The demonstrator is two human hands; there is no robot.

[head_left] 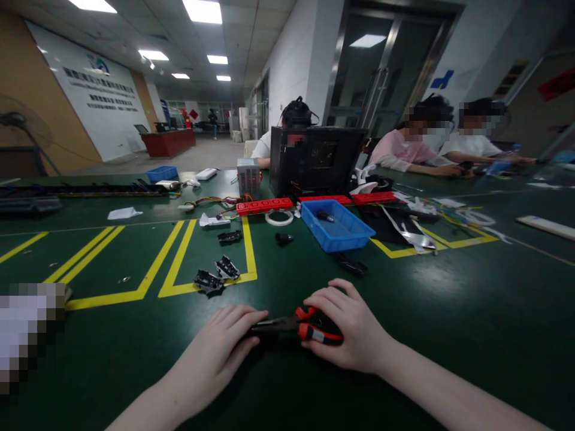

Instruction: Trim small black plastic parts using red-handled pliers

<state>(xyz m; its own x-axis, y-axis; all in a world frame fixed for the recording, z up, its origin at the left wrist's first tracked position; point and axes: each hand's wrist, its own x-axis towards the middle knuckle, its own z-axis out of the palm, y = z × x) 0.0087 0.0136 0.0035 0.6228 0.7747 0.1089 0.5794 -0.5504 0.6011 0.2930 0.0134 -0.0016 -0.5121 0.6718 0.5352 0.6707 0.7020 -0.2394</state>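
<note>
Needle-nose pliers (281, 324) with red and black handles lie across the space between my hands, jaws pointing left. My right hand (348, 326) is closed around the handles. At the jaw tips, the thumb and fingers of my left hand (222, 344) are bent together; a dark bit shows there, but what they pinch is hidden. Beyond my left hand, two black and grey plastic parts (209, 281) sit near a yellow tape line. A black plastic piece (351, 264) rests past my right hand, close to the blue tray.
A blue tray (354, 240) holds a small dark item. Behind it run red power strips (265, 206) and a black computer case (309, 164). Another black part (230, 236), a black cone-shaped piece (284, 239) and a white ring (279, 217) lie ahead. Several people sit across the green table (449, 323).
</note>
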